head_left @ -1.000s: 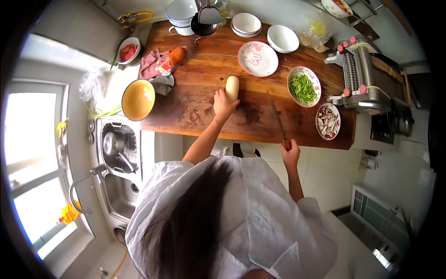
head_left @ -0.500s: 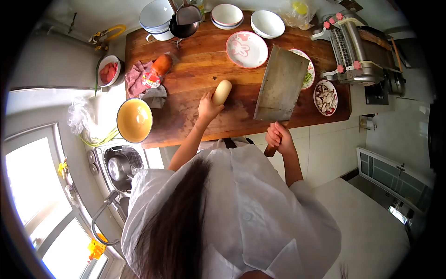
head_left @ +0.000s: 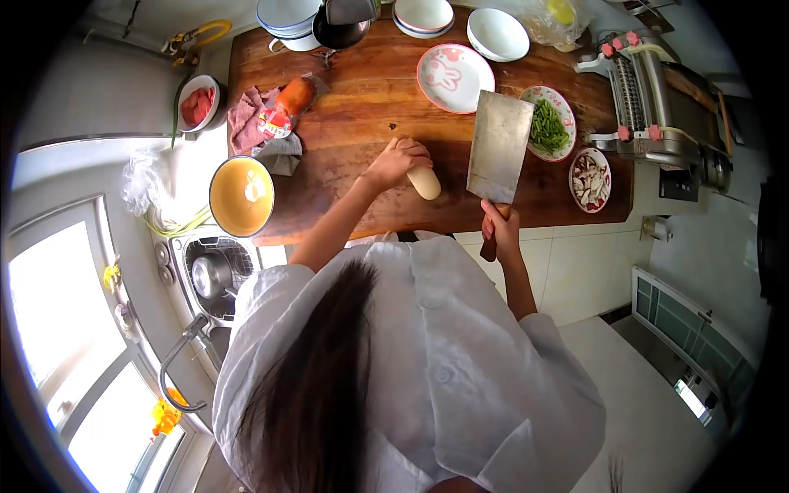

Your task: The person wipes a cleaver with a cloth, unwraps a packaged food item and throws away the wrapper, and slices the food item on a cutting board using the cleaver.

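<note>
My left hand (head_left: 399, 162) is closed over the far end of a pale, oblong vegetable (head_left: 425, 184), whose near end points toward me on the wooden table. Its exact kind I cannot make out. In my right hand (head_left: 500, 228) is the wooden handle of a cleaver (head_left: 500, 141), held at the table's front edge. The broad blade points away from me, to the right of the vegetable. Beside the blade stands a patterned plate (head_left: 534, 92) of chopped green vegetable (head_left: 548, 128). Nearer the right corner is a dish of sliced mushrooms (head_left: 590, 181).
A rabbit-patterned plate (head_left: 455, 78) and white bowls (head_left: 498, 35) stand at the back. A yellow bowl (head_left: 240, 197) sits left, near a pink cloth (head_left: 245, 119) and an orange-red vegetable (head_left: 294, 96). A pasta machine (head_left: 649, 90) stands right; a sink (head_left: 215, 275) lies left.
My left hand has shifted onto the vegetable's far end, and the vegetable now slants the other way. The cleaver has turned, uncovering more of the chopped greens. The whole view has shifted slightly.
</note>
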`<state>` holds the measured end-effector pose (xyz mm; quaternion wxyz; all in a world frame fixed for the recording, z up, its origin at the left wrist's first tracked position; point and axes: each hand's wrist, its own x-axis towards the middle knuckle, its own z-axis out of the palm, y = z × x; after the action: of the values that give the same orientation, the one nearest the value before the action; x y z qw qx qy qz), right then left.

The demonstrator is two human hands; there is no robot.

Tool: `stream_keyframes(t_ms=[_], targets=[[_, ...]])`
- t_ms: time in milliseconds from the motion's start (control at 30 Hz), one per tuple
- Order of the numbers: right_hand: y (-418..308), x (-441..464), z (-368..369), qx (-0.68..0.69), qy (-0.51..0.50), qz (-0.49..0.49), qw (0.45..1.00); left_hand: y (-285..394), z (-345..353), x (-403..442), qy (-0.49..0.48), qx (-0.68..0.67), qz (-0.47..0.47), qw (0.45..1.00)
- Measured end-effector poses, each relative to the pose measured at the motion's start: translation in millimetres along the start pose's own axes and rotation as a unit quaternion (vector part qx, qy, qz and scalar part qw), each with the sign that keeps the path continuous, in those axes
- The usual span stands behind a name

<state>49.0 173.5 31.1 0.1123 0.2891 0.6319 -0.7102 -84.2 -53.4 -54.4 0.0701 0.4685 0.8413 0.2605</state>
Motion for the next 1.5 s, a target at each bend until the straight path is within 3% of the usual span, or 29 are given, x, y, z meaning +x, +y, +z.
stream_keyframes(t_ms=[67,133,167,233,267,333,400,467,567,667,833,967,1067,1133,1367,1500], targets=[[3,5,1,-0.026,0.002,-0.004,1.0,2,7,-2,-0.015,0.003,-0.036,0.999],[4,9,3,-0.054,0.003,-0.007,0.999,9,11,-6,0.097,-0.028,-0.094,0.99],[5,10,6,-0.082,0.017,-0.012,0.996,12,14,-8,0.097,-0.029,-0.096,0.99],[6,10,9,-0.111,0.027,-0.011,0.993,21,19,-15,0.222,-0.146,-0.219,0.939],[7,11,9,-0.126,0.019,-0.007,0.992,25,22,-19,0.221,-0.146,-0.223,0.938],[10,12,10,-0.143,0.009,-0.002,0.99,30,30,-23,0.355,-0.184,-0.37,0.839],[12,15,12,-0.162,-0.033,0.005,0.986,18,45,-31,0.331,-0.236,-0.382,0.83],[12,17,19,-0.166,-0.052,0.005,0.985,21,53,-28,0.366,-0.462,-0.411,0.695],[10,20,29,-0.179,-0.069,0.019,0.981,21,55,-27,0.345,-0.373,-0.47,0.721],[12,26,32,-0.199,-0.068,0.022,0.978,32,46,-14,0.329,-0.379,-0.532,0.682],[9,32,34,-0.207,-0.057,0.021,0.976,31,66,-5,0.286,-0.249,-0.529,0.759],[-5,31,35,-0.185,-0.078,0.038,0.979,31,63,-5,0.265,-0.243,-0.53,0.768],[-21,25,34,-0.138,-0.108,0.089,0.98,34,60,-5,0.309,-0.294,-0.528,0.734],[-32,22,37,-0.112,-0.13,0.109,0.979,31,61,-6,0.357,-0.351,-0.537,0.679],[-49,23,40,-0.198,-0.152,0.138,0.958,23,52,-6,0.371,-0.39,-0.508,0.672],[-59,24,41,-0.218,-0.165,0.147,0.951,22,55,-6,0.384,-0.44,-0.52,0.623]])
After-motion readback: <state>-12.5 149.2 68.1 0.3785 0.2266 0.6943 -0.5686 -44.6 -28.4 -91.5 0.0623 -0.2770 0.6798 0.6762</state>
